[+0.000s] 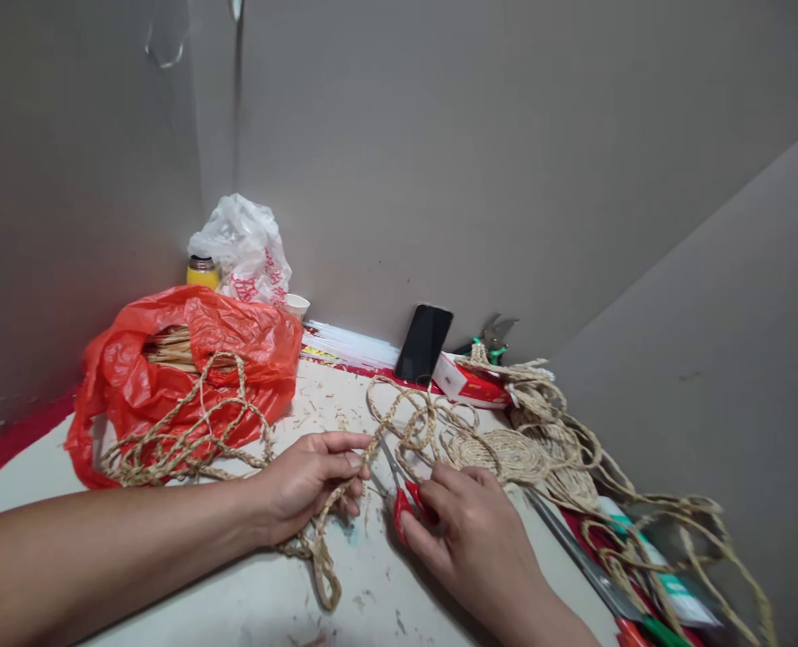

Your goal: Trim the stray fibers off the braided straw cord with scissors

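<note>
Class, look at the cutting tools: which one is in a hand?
The red-handled scissors, held in the right hand; the others, such as the pruners near the back wall, are not held.

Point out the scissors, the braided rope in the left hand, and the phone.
Scissors (pixel 400 506): head view, on the red handle.
Braided rope (pixel 375 444): head view, on the braided strand.
Phone (pixel 424 344): head view, mid-screen.
</note>
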`<state>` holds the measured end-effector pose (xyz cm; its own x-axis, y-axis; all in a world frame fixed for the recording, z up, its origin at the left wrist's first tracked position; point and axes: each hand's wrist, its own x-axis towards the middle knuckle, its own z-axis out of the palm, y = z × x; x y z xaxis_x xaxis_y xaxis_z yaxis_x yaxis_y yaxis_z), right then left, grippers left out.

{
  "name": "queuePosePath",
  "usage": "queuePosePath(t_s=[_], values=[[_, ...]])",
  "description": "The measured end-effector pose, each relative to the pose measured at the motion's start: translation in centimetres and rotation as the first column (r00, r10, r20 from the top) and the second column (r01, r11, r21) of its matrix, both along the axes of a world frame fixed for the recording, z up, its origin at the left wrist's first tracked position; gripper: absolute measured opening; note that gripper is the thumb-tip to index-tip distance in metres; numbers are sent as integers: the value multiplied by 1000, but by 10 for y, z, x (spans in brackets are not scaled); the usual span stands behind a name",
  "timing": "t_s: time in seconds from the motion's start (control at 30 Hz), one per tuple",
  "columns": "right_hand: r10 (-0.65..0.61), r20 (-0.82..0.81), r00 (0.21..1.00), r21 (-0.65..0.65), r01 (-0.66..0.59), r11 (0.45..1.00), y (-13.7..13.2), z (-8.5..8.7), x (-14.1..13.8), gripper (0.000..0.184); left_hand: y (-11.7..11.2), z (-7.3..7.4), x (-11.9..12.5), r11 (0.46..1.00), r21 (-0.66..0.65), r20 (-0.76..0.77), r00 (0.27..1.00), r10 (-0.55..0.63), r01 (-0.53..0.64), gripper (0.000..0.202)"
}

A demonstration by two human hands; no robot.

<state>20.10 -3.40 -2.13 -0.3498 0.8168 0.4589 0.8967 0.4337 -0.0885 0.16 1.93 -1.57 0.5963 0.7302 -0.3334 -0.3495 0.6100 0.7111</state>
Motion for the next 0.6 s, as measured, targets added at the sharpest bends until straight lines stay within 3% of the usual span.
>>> queuePosePath(t_s=[0.3, 0.43, 0.6], values=[[-40, -58, 998, 31, 41, 999, 5, -8, 9, 30, 2, -1, 0, 999, 41, -15, 1000, 4, -3, 32], [26, -143, 989, 41, -20, 999, 3, -4, 4, 29, 3, -5, 1, 995, 102, -54, 998, 30, -25, 29], [80, -120, 989, -6, -81, 997, -3, 2, -3, 24, 2, -7, 1, 977, 203, -56, 996, 74, -61, 33]])
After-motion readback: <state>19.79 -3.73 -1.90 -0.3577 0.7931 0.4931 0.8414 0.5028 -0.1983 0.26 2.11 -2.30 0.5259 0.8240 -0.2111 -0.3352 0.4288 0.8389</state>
